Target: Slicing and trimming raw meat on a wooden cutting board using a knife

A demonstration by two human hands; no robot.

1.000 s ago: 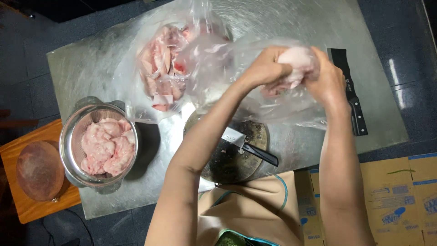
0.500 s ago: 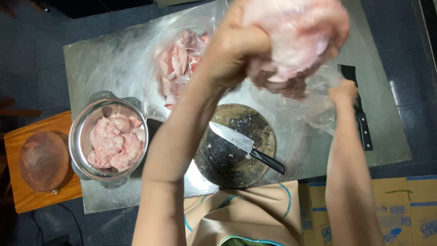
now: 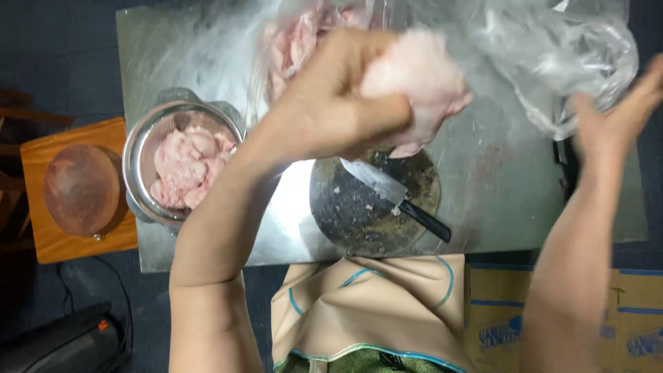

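— While the left hand is closed round a pale lump of raw meat, holding it up above the round chopping block, what is the right hand doing?

— The right hand is open, fingers spread, empty, just beside the crumpled clear plastic bag at the far right of the steel table.

— So which step is this?

— I judge it to be the carrying of one piece from the bag to the block. A knife lies across the block, blade towards the person's left, black handle to the right.

— And what does the next move call for?

— Setting the meat down clear of the blade, probably, then a free right hand on the handle. The metal bowl to the left already holds more pink pieces.
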